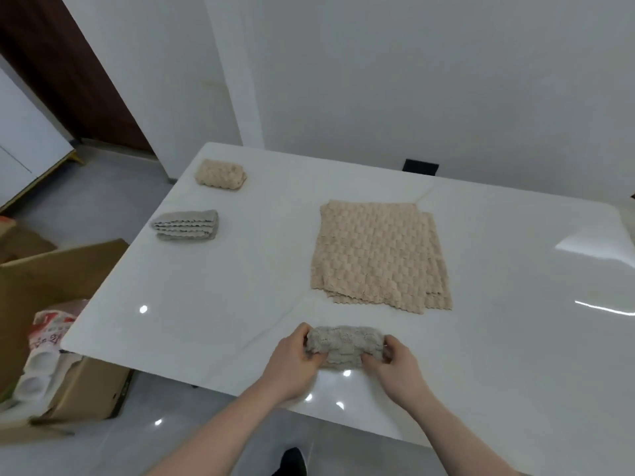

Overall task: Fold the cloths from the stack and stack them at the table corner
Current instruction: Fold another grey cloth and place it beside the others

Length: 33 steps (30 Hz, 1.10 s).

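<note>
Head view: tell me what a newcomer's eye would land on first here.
First, the two hands at the near table edge: the left hand and right hand grip the ends of a folded grey cloth. Next, the flat stack of beige cloths spread mid-table. Then two folded bundles near the far-left corner, lying apart: a beige one and, nearer, a grey one, all on the glossy white table.
</note>
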Available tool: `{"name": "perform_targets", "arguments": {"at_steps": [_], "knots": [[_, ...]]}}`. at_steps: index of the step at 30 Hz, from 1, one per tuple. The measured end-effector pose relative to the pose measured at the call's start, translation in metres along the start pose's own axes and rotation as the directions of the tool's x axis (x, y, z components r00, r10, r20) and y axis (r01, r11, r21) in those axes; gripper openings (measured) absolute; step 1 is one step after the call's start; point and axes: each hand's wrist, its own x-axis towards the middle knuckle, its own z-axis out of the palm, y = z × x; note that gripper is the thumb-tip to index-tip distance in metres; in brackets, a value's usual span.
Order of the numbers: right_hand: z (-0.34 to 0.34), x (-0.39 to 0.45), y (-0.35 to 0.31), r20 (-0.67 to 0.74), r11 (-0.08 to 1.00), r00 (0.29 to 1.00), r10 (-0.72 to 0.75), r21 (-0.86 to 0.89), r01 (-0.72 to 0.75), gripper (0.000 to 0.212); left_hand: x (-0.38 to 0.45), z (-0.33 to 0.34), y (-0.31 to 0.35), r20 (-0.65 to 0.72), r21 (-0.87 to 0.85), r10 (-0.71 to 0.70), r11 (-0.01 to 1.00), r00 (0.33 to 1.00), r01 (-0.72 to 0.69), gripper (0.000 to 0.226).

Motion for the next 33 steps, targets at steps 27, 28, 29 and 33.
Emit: {"name": "perform_targets", "arguments": {"at_steps": [27,28,29,33], "knots": [[-0.042,-0.057,-0.072,0.164,0.996,0.987,0.0,0.089,-0.015,0.014,-0.074,-0.048,0.089,0.178,-0.122,-0.269,0.948,0.947,0.293,0.02],[-0.037,-0.053,-0.077,0.173,0.996,0.985,-0.014,0.085,-0.001,0.014,-0.073,-0.053,0.086,0.16,-0.13,-0.281,0.944,0.946,0.303,0.022],[-0.032,-0.049,-0.082,0.176,0.997,0.984,-0.024,0.079,0.01,0.014,-0.072,-0.058,0.082,0.143,-0.14,-0.294,0.939,0.945,0.313,0.024],[-0.007,-0.032,-0.101,0.209,0.999,0.977,-0.038,0.033,0.032,0.014,-0.065,-0.085,0.068,0.09,-0.191,-0.355,0.911,0.931,0.366,0.028]]}}
